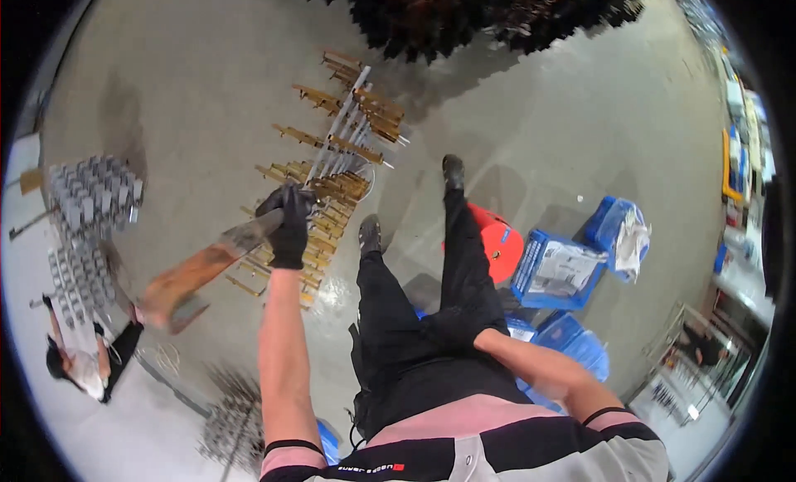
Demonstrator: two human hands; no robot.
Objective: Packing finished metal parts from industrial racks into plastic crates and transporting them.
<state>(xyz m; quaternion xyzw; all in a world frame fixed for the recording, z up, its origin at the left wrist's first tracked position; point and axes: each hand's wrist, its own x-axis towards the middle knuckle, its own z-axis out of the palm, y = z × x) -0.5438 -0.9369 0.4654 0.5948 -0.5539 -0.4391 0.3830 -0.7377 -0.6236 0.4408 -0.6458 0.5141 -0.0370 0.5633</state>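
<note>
My left hand, in a black glove, is closed at the end of a long piece. This piece is greyish near the glove and orange-brown farther out, with a forked, blurred tip; its kind I cannot make out. Just beyond the hand is a rack of pale bars with rows of gold-brown parts on it. Whether the glove touches the rack is unclear. Down by my right thigh, my black-gloved right hand blends into the dark trousers, so its fingers do not show.
Right of my legs are a red round container, a blue crate and a blue bin. Grey parts hang in rows at far left, near another person. Dark leaf-like clusters fill the far edge.
</note>
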